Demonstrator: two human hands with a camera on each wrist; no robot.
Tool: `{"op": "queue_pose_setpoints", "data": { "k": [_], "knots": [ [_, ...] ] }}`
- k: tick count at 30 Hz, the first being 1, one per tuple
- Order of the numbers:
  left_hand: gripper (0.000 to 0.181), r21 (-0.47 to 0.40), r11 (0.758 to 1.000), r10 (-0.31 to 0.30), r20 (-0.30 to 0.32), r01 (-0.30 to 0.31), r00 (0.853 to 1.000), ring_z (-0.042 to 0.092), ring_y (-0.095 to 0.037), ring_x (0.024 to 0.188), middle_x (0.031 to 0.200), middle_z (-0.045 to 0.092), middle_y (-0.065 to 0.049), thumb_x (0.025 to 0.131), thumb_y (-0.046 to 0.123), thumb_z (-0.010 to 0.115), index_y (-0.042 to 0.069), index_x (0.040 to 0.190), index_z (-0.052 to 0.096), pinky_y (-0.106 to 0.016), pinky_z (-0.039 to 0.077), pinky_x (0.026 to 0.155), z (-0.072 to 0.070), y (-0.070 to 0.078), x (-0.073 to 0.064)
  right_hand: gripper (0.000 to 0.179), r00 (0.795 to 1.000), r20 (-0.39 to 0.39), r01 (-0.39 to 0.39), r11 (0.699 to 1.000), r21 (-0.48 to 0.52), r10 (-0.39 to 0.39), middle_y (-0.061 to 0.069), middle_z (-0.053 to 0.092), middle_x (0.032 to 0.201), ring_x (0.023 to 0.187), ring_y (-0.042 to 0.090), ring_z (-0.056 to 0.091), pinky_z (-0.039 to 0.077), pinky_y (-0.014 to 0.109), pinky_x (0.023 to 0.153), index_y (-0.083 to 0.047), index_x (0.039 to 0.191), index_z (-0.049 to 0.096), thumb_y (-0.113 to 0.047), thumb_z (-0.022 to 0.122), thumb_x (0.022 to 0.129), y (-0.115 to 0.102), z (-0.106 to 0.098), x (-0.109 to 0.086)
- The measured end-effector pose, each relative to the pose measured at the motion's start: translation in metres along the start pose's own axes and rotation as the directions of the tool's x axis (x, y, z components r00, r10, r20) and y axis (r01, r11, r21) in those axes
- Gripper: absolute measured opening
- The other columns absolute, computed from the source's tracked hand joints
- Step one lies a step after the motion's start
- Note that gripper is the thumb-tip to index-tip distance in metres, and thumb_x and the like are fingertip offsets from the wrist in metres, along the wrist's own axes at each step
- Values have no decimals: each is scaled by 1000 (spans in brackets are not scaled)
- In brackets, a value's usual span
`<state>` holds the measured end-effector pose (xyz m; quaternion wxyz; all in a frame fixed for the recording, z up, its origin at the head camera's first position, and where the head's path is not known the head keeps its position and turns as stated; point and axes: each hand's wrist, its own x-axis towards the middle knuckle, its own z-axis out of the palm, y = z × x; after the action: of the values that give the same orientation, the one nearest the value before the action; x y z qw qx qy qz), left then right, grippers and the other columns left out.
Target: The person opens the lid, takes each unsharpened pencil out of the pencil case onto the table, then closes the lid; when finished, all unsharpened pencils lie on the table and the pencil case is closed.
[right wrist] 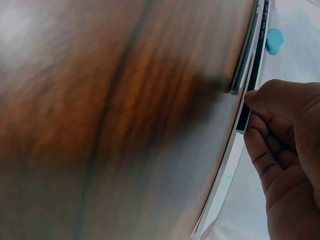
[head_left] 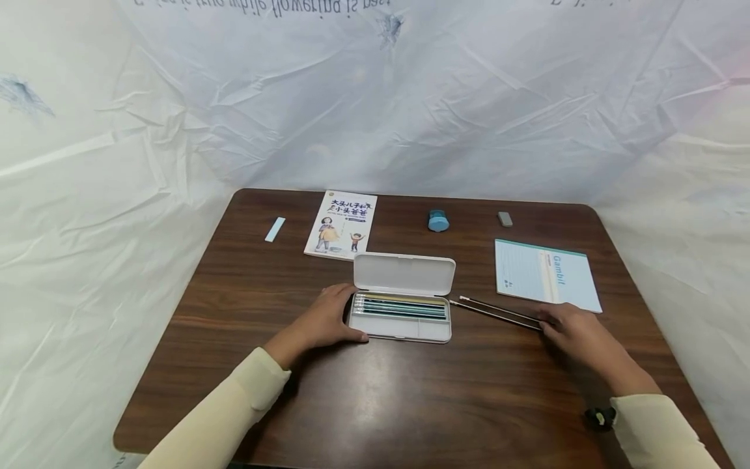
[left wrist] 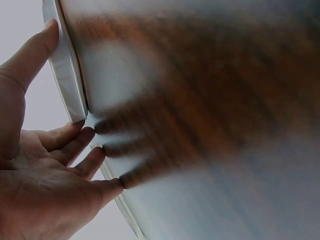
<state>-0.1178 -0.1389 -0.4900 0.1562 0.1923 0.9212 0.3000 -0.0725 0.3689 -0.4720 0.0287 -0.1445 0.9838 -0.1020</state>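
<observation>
A white pencil case (head_left: 404, 329) lies with its lid (head_left: 404, 273) raised, several pencils (head_left: 404, 308) in a row inside. My left hand (head_left: 334, 316) holds its left end, thumb at the front corner and fingers at the back. In the left wrist view, that thumb and index finger span the end of the case (left wrist: 70, 75), the other fingertips on the table. To the right of the case, my right hand (head_left: 577, 332) pinches a dark pencil (right wrist: 257, 65) near its end between thumb and fingers. A second pencil (right wrist: 244, 50) lies close beside it.
A notebook (head_left: 545, 273) lies just beyond my right hand. Farther back are a grey eraser (head_left: 505, 219), a blue round container (head_left: 437, 221), a picture book (head_left: 342, 225) behind the lid and a pale blue strip (head_left: 275, 229). White sheeting (head_left: 375, 130) surrounds the brown table (head_left: 375, 404).
</observation>
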Motion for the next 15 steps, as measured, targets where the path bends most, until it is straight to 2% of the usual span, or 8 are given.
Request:
{"op": "queue_pose_setpoints", "data": {
  "k": [11,15],
  "knots": [
    [104,24,1000,-4,5,4,1000,44,-42,161,166,54,-19,81,46,101,3,162,52,-60,28,139,-1,1,-1,26,999,31,-23,1000,7,22,27,79,114,109,47,76,64,65,91,7,121,75,0,81,97,5,5,0],
    [104,29,1000,-6,5,6,1000,44,-42,161,166,54,-20,82,47,101,2,162,51,-61,28,139,-1,1,-2,28,999,22,-30,999,13,30,28,79,117,111,49,75,63,67,93,7,123,76,-6,81,99,-2,1,3]
  ]
}}
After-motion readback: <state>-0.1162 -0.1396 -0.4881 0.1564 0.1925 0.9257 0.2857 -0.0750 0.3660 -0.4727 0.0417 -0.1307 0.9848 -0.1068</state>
